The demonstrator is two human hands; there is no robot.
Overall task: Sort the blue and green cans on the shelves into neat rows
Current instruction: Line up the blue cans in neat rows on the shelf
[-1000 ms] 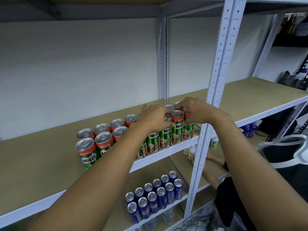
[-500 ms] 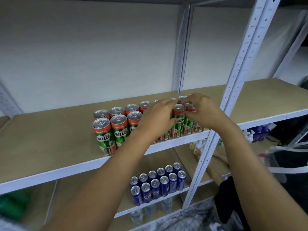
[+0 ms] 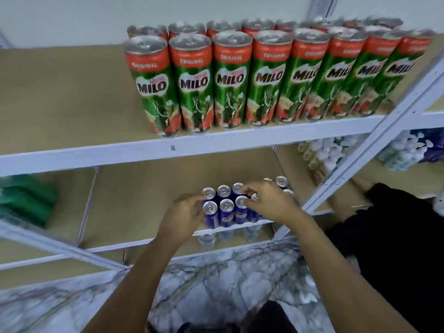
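Green Milo cans [image 3: 230, 80] stand in two straight rows at the front of the upper shelf [image 3: 216, 143]. Blue cans [image 3: 227, 212] stand in two rows on the lower shelf [image 3: 134, 198]. My left hand [image 3: 185, 215] cups the left end of the blue rows, fingers curled against the front-left blue can [image 3: 210, 213] and thumb up by the can behind it. My right hand [image 3: 269, 200] lies over the right part of the blue rows. Its bent fingertips touch several can tops and hide the cans beneath it.
A white diagonal upright [image 3: 374, 152] crosses at the right. Beyond it stand white-capped bottles [image 3: 336, 150]. A green pack [image 3: 24, 200] lies at the far left of the lower level. Bottles [image 3: 209, 239] show under the lower shelf, above marbled floor [image 3: 216, 280]. A dark-sleeved arm [image 3: 384, 207] reaches in at right.
Both hands have left the green cans on the upper shelf and come down to the blue cans on the lower shelf. The view has dropped and moved closer.
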